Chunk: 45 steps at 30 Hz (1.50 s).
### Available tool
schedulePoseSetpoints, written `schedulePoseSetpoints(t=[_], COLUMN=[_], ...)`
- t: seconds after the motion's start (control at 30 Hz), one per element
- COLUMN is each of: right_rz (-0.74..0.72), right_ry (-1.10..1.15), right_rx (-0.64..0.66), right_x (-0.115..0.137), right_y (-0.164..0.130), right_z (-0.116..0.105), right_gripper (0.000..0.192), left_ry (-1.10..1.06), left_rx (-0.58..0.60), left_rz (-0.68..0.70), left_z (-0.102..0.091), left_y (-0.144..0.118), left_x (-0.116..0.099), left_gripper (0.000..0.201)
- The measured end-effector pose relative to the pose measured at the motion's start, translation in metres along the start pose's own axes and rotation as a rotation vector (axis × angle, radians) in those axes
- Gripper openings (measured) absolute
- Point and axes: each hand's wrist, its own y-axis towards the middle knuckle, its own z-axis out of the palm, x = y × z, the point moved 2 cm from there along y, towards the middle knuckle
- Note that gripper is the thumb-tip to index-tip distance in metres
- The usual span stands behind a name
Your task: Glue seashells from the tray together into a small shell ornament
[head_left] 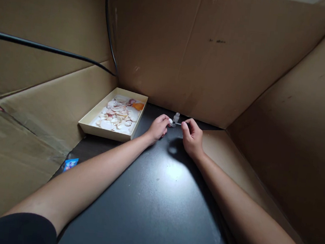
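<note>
Shell: a small white shell (170, 121) sat pinched at the left fingertips, far out over the black table (153, 199), just left of the bottle.
Near edge: both forearms ran outward from black sleeves; a small blue packet (71, 164) lay at the table's left edge.
Left hand: the left hand (158, 128) was curled, thumb and fingers closed on the shell, wrist resting on the table.
Right hand: the right hand (191, 136) was closed on a thin tool, too small to identify, its tip pointing toward the shell.
Bottle: a tiny clear bottle (176, 119) stood upright between the two hands, close to both.
Tray: a cream tray (91, 125) of pale shell pieces and one orange piece lay well left of the hands.
Surround: cardboard walls (217, 54) closed in the far side, with a black cable (42, 46) at upper left.
Doing it well: by my judgement, steady wrists on the table and a light pinch suited such small work; knocking the bottle over looked the main risk.
</note>
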Motion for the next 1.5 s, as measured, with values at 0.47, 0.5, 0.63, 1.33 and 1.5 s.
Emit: schedulePoseSetpoints(t=[0.47, 0.5, 0.63, 1.33, 1.5], right_rz=[-0.028, -0.029, -0.029, 0.005, 0.01], right_ry=[-0.05, -0.041, -0.049, -0.029, -0.004], right_rx=[0.061, 0.055, 0.073, 0.087, 0.101], right_x=[0.0012, 0.0011, -0.0003, -0.0033, -0.0037], right_y=[-0.0004, -0.0005, -0.0008, -0.0002, -0.0002], right_z=[0.0015, 0.0015, 0.0021, 0.0034, 0.004], right_gripper=[0.03, 0.03, 0.031, 0.03, 0.03], left_ry=[-0.038, -0.039, -0.035, 0.035, 0.019], left_rx=[-0.013, -0.014, -0.014, 0.002, -0.009], left_rz=[-0.02, -0.019, -0.014, -0.009, -0.021], left_z=[-0.0004, -0.0004, -0.0007, 0.0002, -0.0002], left_y=[-0.0011, -0.0011, -0.0007, -0.0001, -0.0006], left_x=[-0.002, -0.002, -0.0017, 0.0013, 0.0002], left_gripper=[0.008, 0.008, 0.008, 0.013, 0.014])
